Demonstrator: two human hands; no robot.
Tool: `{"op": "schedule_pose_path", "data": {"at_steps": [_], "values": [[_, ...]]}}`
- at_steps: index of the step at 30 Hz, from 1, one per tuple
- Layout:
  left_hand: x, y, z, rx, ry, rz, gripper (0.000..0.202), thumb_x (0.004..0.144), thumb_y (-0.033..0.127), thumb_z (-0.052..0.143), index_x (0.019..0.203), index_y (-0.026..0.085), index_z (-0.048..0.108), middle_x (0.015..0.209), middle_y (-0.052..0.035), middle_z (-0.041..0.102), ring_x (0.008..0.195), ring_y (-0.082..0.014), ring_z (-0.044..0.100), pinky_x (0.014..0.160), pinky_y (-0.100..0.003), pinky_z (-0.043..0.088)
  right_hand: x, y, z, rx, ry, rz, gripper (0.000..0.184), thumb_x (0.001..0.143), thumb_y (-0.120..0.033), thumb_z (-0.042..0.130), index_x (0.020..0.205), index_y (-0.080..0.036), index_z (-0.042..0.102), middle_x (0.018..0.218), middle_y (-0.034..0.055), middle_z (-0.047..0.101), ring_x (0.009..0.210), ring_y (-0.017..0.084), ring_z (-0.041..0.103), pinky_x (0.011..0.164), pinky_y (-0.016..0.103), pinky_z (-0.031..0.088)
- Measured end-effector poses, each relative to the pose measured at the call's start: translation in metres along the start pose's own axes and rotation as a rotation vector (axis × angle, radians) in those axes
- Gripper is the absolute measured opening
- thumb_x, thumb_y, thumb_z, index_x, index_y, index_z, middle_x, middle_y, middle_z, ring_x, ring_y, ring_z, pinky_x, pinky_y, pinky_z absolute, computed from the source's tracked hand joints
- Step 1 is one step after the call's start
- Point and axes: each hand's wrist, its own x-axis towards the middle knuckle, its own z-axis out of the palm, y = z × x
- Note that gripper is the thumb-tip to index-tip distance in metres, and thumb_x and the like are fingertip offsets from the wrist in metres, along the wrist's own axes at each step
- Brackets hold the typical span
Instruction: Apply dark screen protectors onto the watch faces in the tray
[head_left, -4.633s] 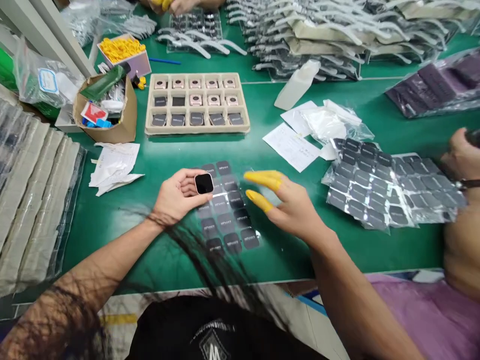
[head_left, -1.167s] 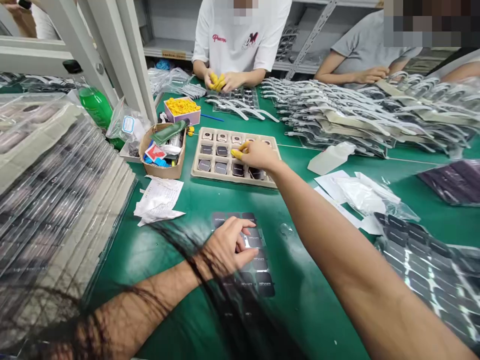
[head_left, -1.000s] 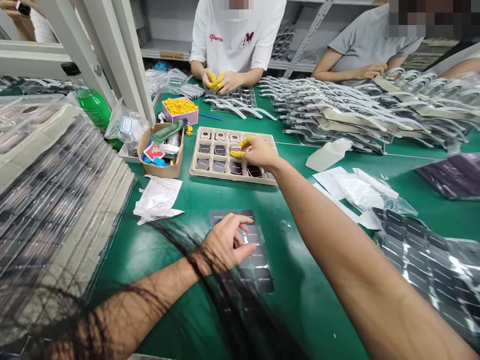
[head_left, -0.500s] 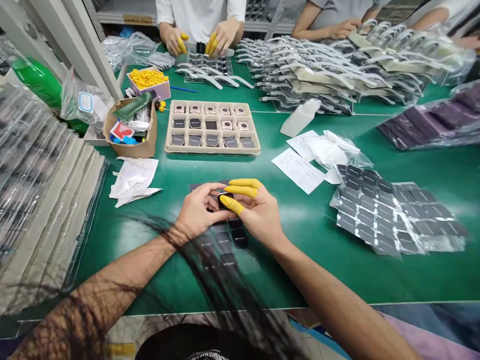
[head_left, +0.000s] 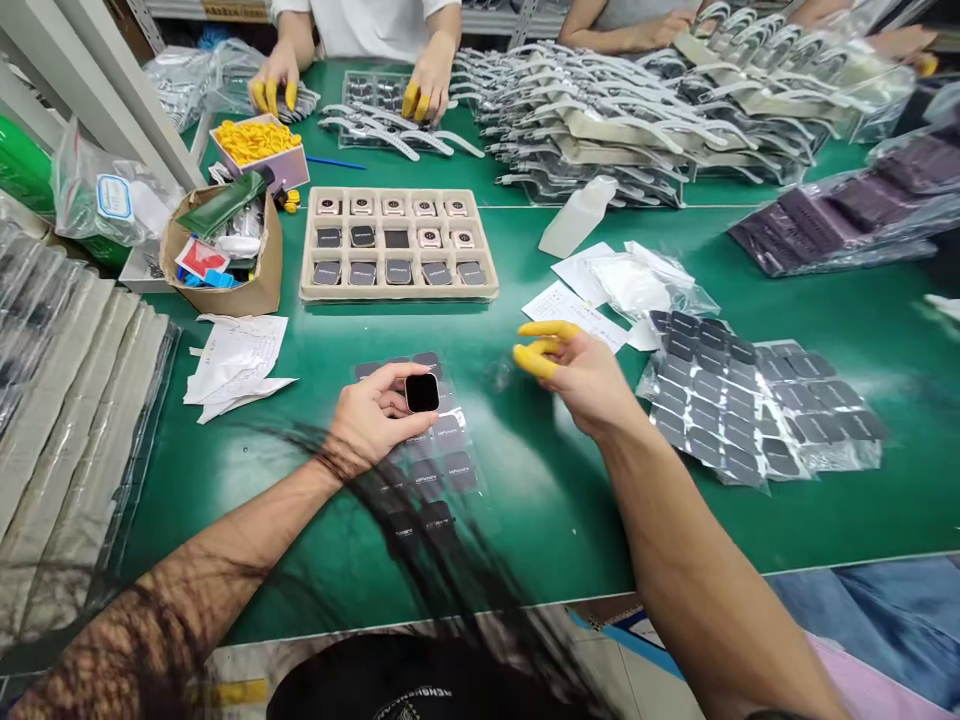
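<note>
one left hand, thumb and index pinching opposite edges of small square watch, black face up, over sticker sheet on green tabletop. watch likely light, rigid; glossy face probably slippery, easily scratched. best hold: side edges, face untouched. sticker sheet probably thin, floppy; take by corner. right hand well apart, yellow-covered fingers narrowly parted, nothing clearly visible between.

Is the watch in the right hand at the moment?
No, the watch is held in the left hand, while the right hand is apart from it.
</note>
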Motion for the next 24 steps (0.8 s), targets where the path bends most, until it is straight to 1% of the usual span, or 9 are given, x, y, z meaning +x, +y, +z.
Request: {"op": "schedule_pose_path", "data": {"at_steps": [3, 6, 8, 11, 14, 16, 18, 21, 24], "values": [[0.000, 0.003, 0.000, -0.013, -0.013, -0.013, 0.060, 0.066, 0.021, 0.094, 0.122, 0.017, 0.074, 0.100, -0.0025, 0.078, 0.078, -0.0130, 0.076, 0.079, -0.026, 0.064, 0.003, 0.007, 0.003, -0.451, -0.047, -0.022, 0.044, 0.076, -0.051, 0.089, 0.107, -0.022, 0.077, 0.089, 0.0069, 0.078, 0.077, 0.022, 0.062, 0.074, 0.040, 0.051], [0.001, 0.003, 0.000, -0.018, -0.019, -0.008, 0.060, 0.067, 0.019, 0.094, 0.123, 0.015, 0.074, 0.097, -0.0021, 0.077, 0.078, -0.0126, 0.074, 0.080, -0.027, 0.064, -0.020, 0.004, 0.011, -0.741, 0.196, -0.241, 0.040, 0.086, -0.048, 0.081, 0.116, -0.022, 0.080, 0.119, 0.0180, 0.077, 0.105, 0.034, 0.068, 0.091, 0.051, 0.056], [0.002, 0.000, 0.000, -0.015, -0.018, 0.018, 0.060, 0.069, 0.018, 0.094, 0.125, 0.014, 0.074, 0.096, -0.0023, 0.077, 0.079, -0.0126, 0.074, 0.080, -0.027, 0.064, -0.048, 0.002, 0.015, -0.708, 0.280, -0.403, 0.034, 0.092, -0.048, 0.075, 0.117, -0.026, 0.082, 0.119, 0.0177, 0.077, 0.107, 0.035, 0.070, 0.093, 0.055, 0.059], [0.003, -0.005, -0.001, -0.023, -0.017, 0.051, 0.064, 0.072, 0.017, 0.094, 0.131, 0.014, 0.072, 0.099, -0.0027, 0.078, 0.082, -0.0130, 0.074, 0.083, -0.028, 0.063, -0.099, 0.006, 0.021, -0.536, -0.064, -0.543, 0.025, 0.096, -0.043, 0.070, 0.119, -0.043, 0.081, 0.115, 0.0077, 0.082, 0.100, 0.032, 0.078, 0.090, 0.057, 0.064], [0.004, -0.008, -0.001, -0.022, -0.016, 0.068, 0.066, 0.074, 0.017, 0.093, 0.136, 0.013, 0.070, 0.101, -0.0030, 0.077, 0.084, -0.0125, 0.073, 0.083, -0.027, 0.063, -0.140, 0.018, 0.030, -0.491, -0.320, -0.554, 0.063, 0.095, -0.034, 0.072, 0.147, -0.067, 0.059, 0.133, -0.0032, 0.082, 0.120, 0.035, 0.079, 0.099, 0.064, 0.065], [0.004, -0.009, -0.002, -0.007, -0.033, 0.078, 0.065, 0.073, 0.016, 0.094, 0.134, 0.012, 0.071, 0.101, -0.0033, 0.077, 0.084, -0.0123, 0.073, 0.083, -0.027, 0.063, -0.155, 0.026, 0.038, -0.529, -0.316, -0.552, 0.085, 0.095, -0.033, 0.073, 0.158, -0.076, 0.034, 0.137, -0.0080, 0.080, 0.132, 0.037, 0.074, 0.103, 0.069, 0.062], [0.004, -0.009, -0.002, 0.001, -0.057, 0.079, 0.063, 0.072, 0.015, 0.094, 0.131, 0.011, 0.072, 0.101, -0.0038, 0.078, 0.084, -0.0124, 0.072, 0.084, -0.027, 0.063, -0.159, 0.031, 0.044, -0.571, -0.291, -0.567, 0.094, 0.095, -0.036, 0.076, 0.160, -0.077, 0.023, 0.128, -0.0084, 0.083, 0.136, 0.038, 0.072, 0.101, 0.072, 0.060], [0.004, -0.008, -0.002, -0.005, -0.069, 0.070, 0.062, 0.072, 0.015, 0.094, 0.129, 0.011, 0.072, 0.101, -0.0046, 0.079, 0.084, -0.0128, 0.073, 0.083, -0.027, 0.062, -0.153, 0.031, 0.048, -0.577, -0.232, -0.590, 0.093, 0.094, -0.039, 0.080, 0.161, -0.074, 0.027, 0.108, -0.0062, 0.087, 0.128, 0.040, 0.075, 0.095, 0.071, 0.062], [0.004, -0.008, -0.002, -0.025, -0.071, 0.059, 0.062, 0.069, 0.017, 0.095, 0.126, 0.012, 0.073, 0.100, -0.0052, 0.080, 0.084, -0.0142, 0.075, 0.083, -0.028, 0.063, -0.135, 0.021, 0.047, -0.598, -0.189, -0.624, 0.073, 0.094, -0.045, 0.080, 0.156, -0.067, 0.049, 0.131, -0.0018, 0.082, 0.132, 0.039, 0.072, 0.107, 0.069, 0.059]]}}
